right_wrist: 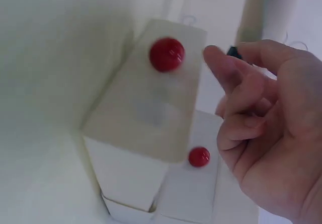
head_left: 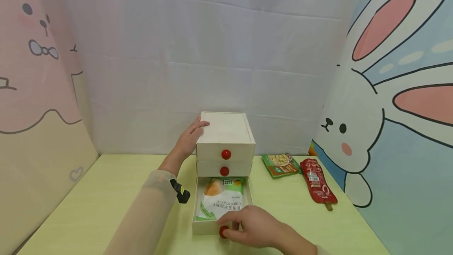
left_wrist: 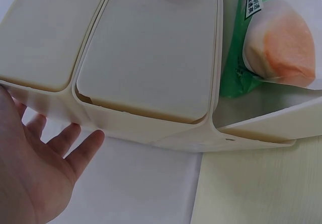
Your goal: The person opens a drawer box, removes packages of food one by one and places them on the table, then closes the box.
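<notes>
A small white drawer cabinet (head_left: 225, 129) with red knobs stands on the table, its two upper drawers closed. The bottom drawer (head_left: 205, 229) is pulled out, and a bag of corn starch (head_left: 223, 200) lies flat inside it. My left hand (head_left: 189, 139) rests along the cabinet's upper left side, fingers extended. At the front of the bottom drawer is my right hand (head_left: 253, 225), its thumb overlapping the red knob (head_left: 223, 231) in the head view. In the right wrist view, the loosely bent fingers (right_wrist: 246, 90) stand beside the drawer front, apart from its knob (right_wrist: 167, 54).
Right of the cabinet, a green and brown food packet (head_left: 281, 165) lies on the yellow table (head_left: 116, 207). Next to it is a red spouted pouch (head_left: 318, 182), near the table's right side. A white cloth backdrop (head_left: 212, 50) hangs behind, with cartoon-printed cloths at both sides.
</notes>
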Demonstrator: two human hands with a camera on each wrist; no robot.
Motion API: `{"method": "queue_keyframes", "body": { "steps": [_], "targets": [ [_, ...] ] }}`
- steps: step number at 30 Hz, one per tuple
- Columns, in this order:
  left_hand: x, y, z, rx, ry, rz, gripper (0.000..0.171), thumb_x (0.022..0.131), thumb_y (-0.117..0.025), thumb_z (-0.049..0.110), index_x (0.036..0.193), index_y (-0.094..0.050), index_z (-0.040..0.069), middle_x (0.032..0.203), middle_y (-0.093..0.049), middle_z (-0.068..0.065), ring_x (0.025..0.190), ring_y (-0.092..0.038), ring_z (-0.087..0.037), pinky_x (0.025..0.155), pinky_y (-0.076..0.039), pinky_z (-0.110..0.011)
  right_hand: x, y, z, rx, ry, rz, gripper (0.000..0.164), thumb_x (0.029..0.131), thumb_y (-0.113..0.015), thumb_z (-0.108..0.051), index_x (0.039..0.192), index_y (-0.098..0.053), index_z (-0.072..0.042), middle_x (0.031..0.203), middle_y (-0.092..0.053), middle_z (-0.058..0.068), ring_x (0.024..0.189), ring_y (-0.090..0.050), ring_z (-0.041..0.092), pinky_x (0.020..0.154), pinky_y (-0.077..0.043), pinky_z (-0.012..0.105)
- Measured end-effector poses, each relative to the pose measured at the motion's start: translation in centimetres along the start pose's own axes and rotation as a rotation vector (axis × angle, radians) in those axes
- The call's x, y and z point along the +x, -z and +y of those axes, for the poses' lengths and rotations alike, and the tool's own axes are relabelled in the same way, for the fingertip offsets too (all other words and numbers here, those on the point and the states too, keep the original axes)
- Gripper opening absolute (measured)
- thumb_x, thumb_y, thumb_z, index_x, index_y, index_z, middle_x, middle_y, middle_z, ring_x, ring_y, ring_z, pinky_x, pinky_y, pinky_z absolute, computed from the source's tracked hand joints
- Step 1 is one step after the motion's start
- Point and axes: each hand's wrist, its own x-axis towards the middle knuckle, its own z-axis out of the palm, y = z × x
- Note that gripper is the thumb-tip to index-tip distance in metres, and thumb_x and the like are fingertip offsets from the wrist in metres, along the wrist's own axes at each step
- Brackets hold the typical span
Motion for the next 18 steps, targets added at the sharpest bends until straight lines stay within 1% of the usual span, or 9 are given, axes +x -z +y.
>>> {"method": "queue_keyframes", "body": {
  "steps": [1,3,5,7,9,12,14,16,18],
  "targets": [
    [0.0,0.0,0.0,-0.002,-0.001,0.0,0.052,0.117,-0.035,0.039,0.16,-0.057,0.018,0.187,-0.009,0.001,0.174,-0.008,-0.033,0.136,-0.015,-0.067,0.1,0.5,0.0,0.021,-0.018,0.027,0.022,0.107,-0.072,-0.032,0.126,-0.08,-0.026,0.085,-0.07,-0.023,0.07,-0.053,-0.01,0.065,-0.048,0.014],
    [0.0,0.0,0.0,-0.003,0.0,0.0,0.052,0.117,-0.035,0.039,0.16,-0.057,0.019,0.187,-0.009,0.002,0.174,-0.008,-0.033,0.136,-0.015,-0.067,0.4,1.4,0.1,0.024,-0.053,0.087,0.021,0.107,-0.072,-0.033,0.124,-0.081,-0.024,0.083,-0.07,-0.021,0.068,-0.053,-0.008,0.063,-0.048,0.016],
    [0.0,0.0,0.0,-0.001,0.0,-0.002,0.052,0.118,-0.035,0.04,0.16,-0.057,0.019,0.187,-0.008,0.003,0.174,-0.008,-0.033,0.136,-0.015,-0.067,0.7,2.1,0.5,-0.029,-0.09,0.135,0.022,0.106,-0.072,-0.033,0.123,-0.081,-0.022,0.083,-0.071,-0.02,0.068,-0.054,-0.006,0.064,-0.048,0.019],
    [0.0,-0.1,0.0,0.0,0.002,-0.006,0.052,0.118,-0.035,0.04,0.16,-0.056,0.019,0.187,-0.008,0.003,0.174,-0.008,-0.033,0.136,-0.015,-0.067,1.1,2.6,0.9,-0.109,-0.137,0.153,0.025,0.104,-0.074,-0.034,0.124,-0.08,-0.021,0.084,-0.073,-0.017,0.07,-0.055,-0.004,0.064,-0.048,0.022],
    [0.1,-0.1,-0.1,0.002,0.002,-0.008,0.052,0.118,-0.035,0.04,0.16,-0.056,0.018,0.187,-0.008,0.003,0.174,-0.008,-0.033,0.136,-0.016,-0.067,1.5,2.9,1.2,-0.197,-0.188,0.144,0.029,0.102,-0.076,-0.035,0.125,-0.08,-0.018,0.085,-0.074,-0.013,0.071,-0.058,0.0,0.062,-0.048,0.025],
    [0.1,-0.1,-0.1,0.006,-0.001,-0.008,0.053,0.118,-0.035,0.039,0.161,-0.056,0.017,0.187,-0.008,0.003,0.174,-0.008,-0.034,0.136,-0.016,-0.067,2.2,2.9,1.6,-0.33,-0.265,0.091,0.036,0.097,-0.081,-0.04,0.126,-0.08,-0.019,0.095,-0.08,-0.006,0.079,-0.068,0.01,0.063,-0.052,0.032],
    [0.1,0.0,-0.1,0.007,-0.002,-0.006,0.052,0.118,-0.035,0.039,0.16,-0.056,0.017,0.187,-0.008,0.003,0.174,-0.008,-0.033,0.136,-0.016,-0.067,2.7,2.7,1.7,-0.396,-0.319,0.052,0.042,0.093,-0.085,-0.045,0.127,-0.08,-0.02,0.106,-0.083,-0.002,0.088,-0.074,0.017,0.066,-0.056,0.037],
    [0.1,0.0,-0.2,0.009,-0.003,-0.005,0.053,0.118,-0.035,0.039,0.16,-0.056,0.018,0.187,-0.008,0.003,0.174,-0.008,-0.033,0.136,-0.015,-0.068,3.2,2.3,1.8,-0.452,-0.366,0.014,0.05,0.09,-0.087,-0.052,0.129,-0.08,-0.022,0.117,-0.083,-0.001,0.097,-0.077,0.022,0.072,-0.059,0.042],
    [0.1,0.0,-0.2,0.005,-0.002,-0.002,0.052,0.118,-0.035,0.04,0.16,-0.057,0.018,0.187,-0.009,0.004,0.174,-0.008,-0.033,0.136,-0.015,-0.067,3.7,1.9,1.9,-0.482,-0.401,-0.016,0.057,0.088,-0.087,-0.059,0.131,-0.08,-0.023,0.119,-0.083,-0.001,0.1,-0.076,0.024,0.075,-0.06,0.044]
  ]
}}
